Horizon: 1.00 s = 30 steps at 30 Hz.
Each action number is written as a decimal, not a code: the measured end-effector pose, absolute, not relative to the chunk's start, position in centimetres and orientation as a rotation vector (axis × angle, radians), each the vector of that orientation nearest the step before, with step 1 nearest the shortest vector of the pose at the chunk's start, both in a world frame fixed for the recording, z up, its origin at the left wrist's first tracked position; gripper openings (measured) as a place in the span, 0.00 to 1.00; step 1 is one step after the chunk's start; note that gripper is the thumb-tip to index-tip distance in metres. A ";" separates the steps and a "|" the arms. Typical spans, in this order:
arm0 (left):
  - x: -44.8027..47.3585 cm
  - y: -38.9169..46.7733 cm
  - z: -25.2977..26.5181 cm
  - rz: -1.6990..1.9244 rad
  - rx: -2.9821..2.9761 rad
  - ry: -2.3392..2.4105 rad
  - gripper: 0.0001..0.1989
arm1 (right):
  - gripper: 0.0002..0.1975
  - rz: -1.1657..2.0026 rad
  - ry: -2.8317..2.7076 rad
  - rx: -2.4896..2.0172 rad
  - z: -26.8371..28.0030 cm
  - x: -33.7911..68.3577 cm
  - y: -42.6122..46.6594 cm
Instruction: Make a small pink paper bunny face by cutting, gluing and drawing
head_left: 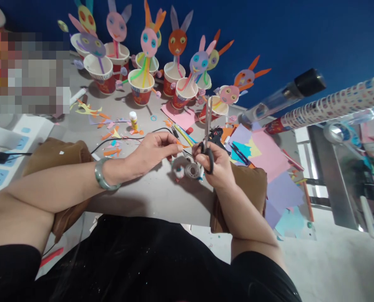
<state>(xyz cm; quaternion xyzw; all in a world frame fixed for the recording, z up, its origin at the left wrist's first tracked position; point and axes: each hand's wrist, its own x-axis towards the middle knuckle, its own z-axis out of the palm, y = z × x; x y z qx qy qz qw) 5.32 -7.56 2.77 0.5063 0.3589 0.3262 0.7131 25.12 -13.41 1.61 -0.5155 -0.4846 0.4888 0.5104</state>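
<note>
- One grey counter point(161, 205), paper scraps strewn across it.
- Rabbit-faced paper cups point(141, 90) grouped along its far side.
- Right hand point(218, 165): grip closed round black-handled scissors point(208, 123), blades pointing up.
- Left hand point(157, 151): grip narrow, fingertips pinching the orange paper sliver.
- Tape roll point(193, 170): just below the hands.
- Orange paper sliver point(184, 145): between the hands. Step looks like fine paper handling; next move calls for a steady pinch, blades clear of fingertips.
</note>
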 end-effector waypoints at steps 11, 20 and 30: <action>4.9 -6.5 2.9 0.851 1.046 0.727 0.07 | 0.30 1.323 -1.719 -1.385 4.1 30.0 -12.9; 4.5 -6.3 2.5 0.840 1.111 0.726 0.06 | 0.32 1.427 -1.864 -1.404 4.4 29.6 -12.6; 4.5 -6.2 2.5 0.808 1.151 0.723 0.06 | 0.33 1.526 -1.813 -1.368 4.2 29.4 -12.7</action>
